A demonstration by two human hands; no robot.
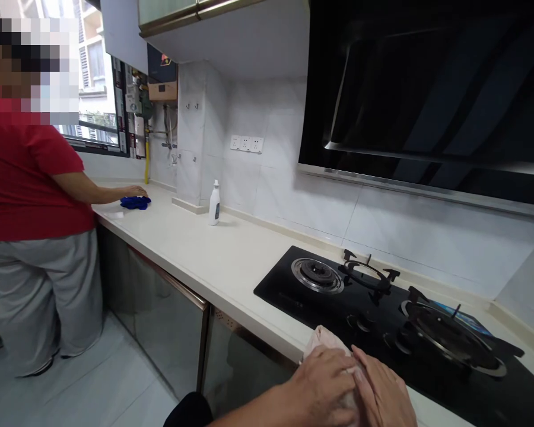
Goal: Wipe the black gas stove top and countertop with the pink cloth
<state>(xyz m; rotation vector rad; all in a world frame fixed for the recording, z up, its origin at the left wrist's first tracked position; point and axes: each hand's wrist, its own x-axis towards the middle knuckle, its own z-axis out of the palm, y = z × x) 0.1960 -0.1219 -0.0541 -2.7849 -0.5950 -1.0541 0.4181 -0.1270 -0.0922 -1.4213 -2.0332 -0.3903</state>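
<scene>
At the counter's front edge, beside the gas stove, my left hand [323, 379] is closed on a pale pink cloth [324, 337]. My right hand [385, 382] presses against the same cloth from the other side, its fingers bent around it. The cloth is bunched, and much of it is hidden under my fingers. Just beyond my hands lies the black gas stove [302, 305]. Its left burner [317, 276] is bare, with a loose pan support [368, 274] behind it. The right burner [456, 335] has its support in place.
A white spray bottle [214, 204] stands on the pale countertop [182, 237] near the wall. At the far left, a person in a red shirt [35, 178] rests a hand on a blue cloth [136, 203]. A black range hood [427, 95] overhangs the stove.
</scene>
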